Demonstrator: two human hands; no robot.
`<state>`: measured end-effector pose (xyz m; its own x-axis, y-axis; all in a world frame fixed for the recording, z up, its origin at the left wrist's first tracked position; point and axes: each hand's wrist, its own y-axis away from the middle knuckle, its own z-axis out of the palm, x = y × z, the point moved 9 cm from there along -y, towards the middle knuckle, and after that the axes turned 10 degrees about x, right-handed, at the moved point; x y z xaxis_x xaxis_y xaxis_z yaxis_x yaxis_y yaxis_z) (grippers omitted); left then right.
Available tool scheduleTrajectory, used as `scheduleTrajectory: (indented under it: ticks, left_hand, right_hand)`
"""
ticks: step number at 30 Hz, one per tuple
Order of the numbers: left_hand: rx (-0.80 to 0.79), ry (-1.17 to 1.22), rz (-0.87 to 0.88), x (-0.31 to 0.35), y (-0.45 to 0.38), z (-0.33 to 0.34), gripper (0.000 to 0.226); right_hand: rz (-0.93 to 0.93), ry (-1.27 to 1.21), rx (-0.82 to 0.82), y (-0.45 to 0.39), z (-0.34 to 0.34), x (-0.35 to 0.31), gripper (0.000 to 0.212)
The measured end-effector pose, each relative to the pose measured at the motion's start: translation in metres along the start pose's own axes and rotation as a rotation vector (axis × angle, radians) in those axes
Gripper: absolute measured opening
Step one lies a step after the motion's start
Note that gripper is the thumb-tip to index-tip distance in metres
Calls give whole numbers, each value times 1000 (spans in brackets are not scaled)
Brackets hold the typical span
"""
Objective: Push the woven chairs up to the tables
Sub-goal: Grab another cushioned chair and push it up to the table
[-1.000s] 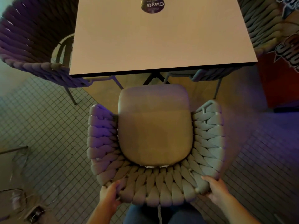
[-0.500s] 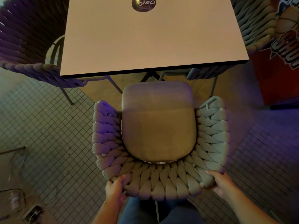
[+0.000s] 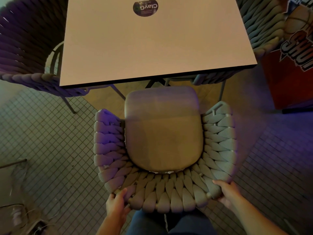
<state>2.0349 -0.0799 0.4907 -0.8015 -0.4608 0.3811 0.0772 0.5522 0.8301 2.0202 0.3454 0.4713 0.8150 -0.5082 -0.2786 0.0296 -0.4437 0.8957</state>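
Head view: a woven chair stands on the tiled floor directly below the camera, its tan cushion facing a pale square bench. The cushion's front edge lies just short of the bench's near dark edge, so the seat is not yet under the top. The left hand grips the left rear corner of the woven back, fingers curled over the rim and closed on it. The right hand holds the right rear corner, fingers wrapped around the outside of the weave with the thumb on top. A round dark sticker sits on the far part of the bench. Two more woven chairs, one left and one right, are tucked against the bench's sides. A red printed panel stands at the right.
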Motion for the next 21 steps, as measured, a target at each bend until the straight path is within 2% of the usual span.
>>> scheduleTrajectory:
  ticks: [6,12,21]
  left_hand:
    - [-2,10,-6,-4,-1,-2,31]
    - [-15,10,-21,-7,-4,-1,20]
    - [-99,-86,-59,-1,-1,-3,30]
  right_hand:
    - [-13,-21,-22,0,0,-3,54]
    - [-10,-25,-4,-3,-1,-1,61]
    - [-13,-2,-15,-1,0,-1,55]
